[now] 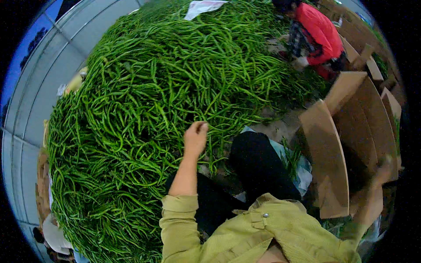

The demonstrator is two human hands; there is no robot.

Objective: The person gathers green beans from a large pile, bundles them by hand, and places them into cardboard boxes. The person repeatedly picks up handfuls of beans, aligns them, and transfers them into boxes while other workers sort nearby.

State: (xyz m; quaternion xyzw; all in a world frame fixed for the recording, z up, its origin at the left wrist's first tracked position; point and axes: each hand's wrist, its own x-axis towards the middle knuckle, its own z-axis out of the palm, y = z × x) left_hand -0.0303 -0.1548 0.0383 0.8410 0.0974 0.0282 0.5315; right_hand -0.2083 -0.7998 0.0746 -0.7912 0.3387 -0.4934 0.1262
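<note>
A large heap of long green chili peppers (148,98) fills the middle and left of the view. My left hand (195,134) is over the near edge of the heap, its fingers curled around a thin green pepper or stem, as far as can be made out. My right hand (386,167) reaches out to the far right, blurred, at the side of an open cardboard box (358,121); whether it holds anything cannot be told. Several green peppers (292,161) lie on a pale plastic sheet (304,179) beside my right knee.
A co-worker in a red top (319,33) crouches at the upper right, a gloved hand at the heap. Another person (56,233) is at the lower left. More cardboard (373,69) stands at the right. A white cloth or bag (204,8) lies on top of the heap.
</note>
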